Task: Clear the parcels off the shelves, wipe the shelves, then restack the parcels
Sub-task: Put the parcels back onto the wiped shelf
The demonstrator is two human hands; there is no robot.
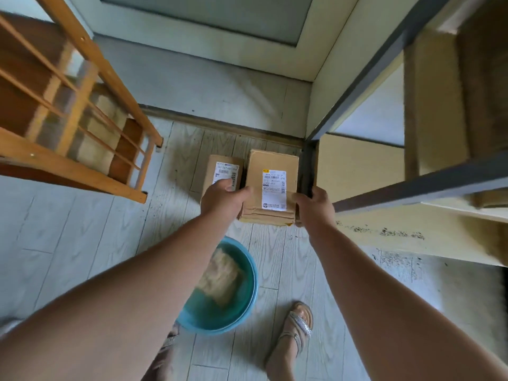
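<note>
Over the floor point(82, 243), both hands' fingers point(243, 191) clasp a parcel point(272, 185).

A teal basin point(247, 306) holding a beige cloth point(220, 279) sits near a wooden rack point(68, 105).

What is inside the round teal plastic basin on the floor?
The round teal plastic basin holds a beige cloth lying in water. The left forearm covers its left part.

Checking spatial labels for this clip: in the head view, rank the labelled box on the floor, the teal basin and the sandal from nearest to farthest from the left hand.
1. Labelled box on the floor, just beyond the left hand.
2. Teal basin, below the forearms.
3. Sandal, lower right, by the basin.
</note>
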